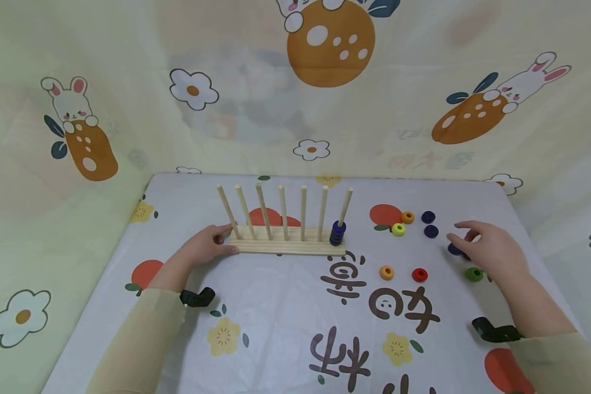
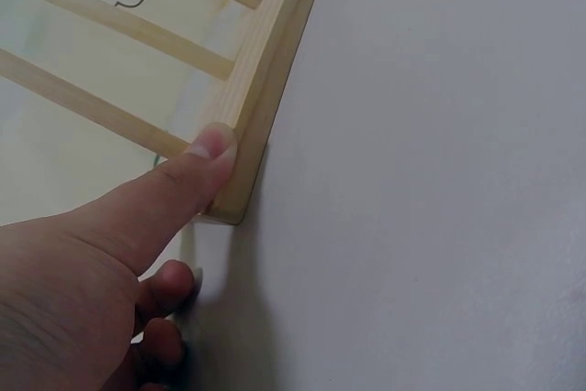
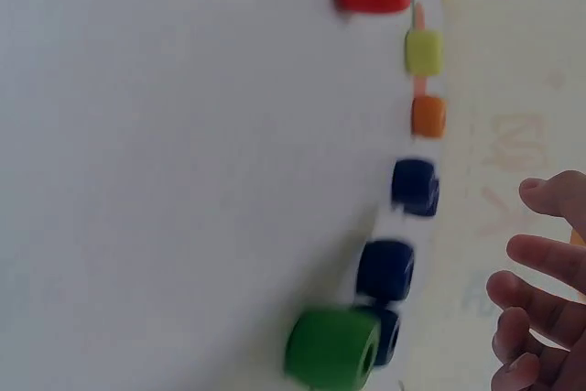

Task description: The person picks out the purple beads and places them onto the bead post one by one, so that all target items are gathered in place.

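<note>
Head view: your left hand (image 1: 203,246) pinches the rack (image 1: 290,248); your right hand (image 1: 494,253) hangs spread, empty; pinch likely light, hard beads (image 1: 430,232) by their sides.

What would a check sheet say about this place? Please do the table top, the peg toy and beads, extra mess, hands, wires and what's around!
Surface: pale tablecloth with printed patterns.
Peg toy: wooden rack, standing upright; seven pegs; stacked dark blue beads on the rightmost only.
Loose beads: red bead, green bead, yellow bead, two orange beads, several dark blue ones.
Clutter: nothing seen.
Left hand: grips the rack's left end.
Right hand: near loose beads, fingers apart, holding nothing.
Cables: nothing seen.
Surroundings: pale fabric printed with rabbits and flowers.
</note>
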{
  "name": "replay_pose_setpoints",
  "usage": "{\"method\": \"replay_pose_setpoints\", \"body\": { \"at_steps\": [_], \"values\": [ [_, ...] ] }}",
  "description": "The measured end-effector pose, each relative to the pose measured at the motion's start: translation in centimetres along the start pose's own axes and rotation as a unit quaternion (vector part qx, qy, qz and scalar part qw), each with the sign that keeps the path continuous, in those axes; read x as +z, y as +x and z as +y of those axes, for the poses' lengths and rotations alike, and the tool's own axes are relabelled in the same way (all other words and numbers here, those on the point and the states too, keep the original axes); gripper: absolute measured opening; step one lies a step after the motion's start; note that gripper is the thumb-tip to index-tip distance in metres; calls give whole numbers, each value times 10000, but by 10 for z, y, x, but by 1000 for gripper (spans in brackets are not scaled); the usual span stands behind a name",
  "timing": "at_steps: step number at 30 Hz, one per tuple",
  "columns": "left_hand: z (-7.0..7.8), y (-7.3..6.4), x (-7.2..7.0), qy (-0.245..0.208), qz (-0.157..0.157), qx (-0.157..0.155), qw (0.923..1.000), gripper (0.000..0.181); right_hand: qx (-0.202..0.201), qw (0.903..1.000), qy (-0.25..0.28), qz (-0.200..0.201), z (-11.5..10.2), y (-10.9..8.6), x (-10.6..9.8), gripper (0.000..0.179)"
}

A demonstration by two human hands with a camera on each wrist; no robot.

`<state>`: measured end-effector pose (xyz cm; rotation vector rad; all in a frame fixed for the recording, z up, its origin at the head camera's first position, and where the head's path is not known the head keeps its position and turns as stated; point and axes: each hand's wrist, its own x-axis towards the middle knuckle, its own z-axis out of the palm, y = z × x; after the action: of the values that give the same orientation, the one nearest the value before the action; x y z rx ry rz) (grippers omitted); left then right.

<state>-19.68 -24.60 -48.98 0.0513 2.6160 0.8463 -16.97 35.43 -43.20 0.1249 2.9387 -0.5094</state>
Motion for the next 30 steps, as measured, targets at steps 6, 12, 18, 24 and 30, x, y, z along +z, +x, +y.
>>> {"method": "replay_pose_setpoints", "body": {
  "at_steps": [6,12,18,24,30],
  "values": [
    [2,-1,-2,-40,16,-78,10000,77,220,9995,-126,-162,22,0,-3,59],
    [2,-1,-3,-41,-22,-118,9999,77,296,9985,-158,-435,38,-3,-5,64],
    [1,-1,-3,-21,-15,-156,9999,77,425,9957,-196,-798,46,-2,-6,70],
    [1,-1,-1,-14,-35,-164,9999,77,341,9938,-218,-1035,54,0,-4,65],
    [2,-1,0,-10,-5,-119,9999,76,258,9923,-261,-1185,58,2,-2,67]
  ]
}}
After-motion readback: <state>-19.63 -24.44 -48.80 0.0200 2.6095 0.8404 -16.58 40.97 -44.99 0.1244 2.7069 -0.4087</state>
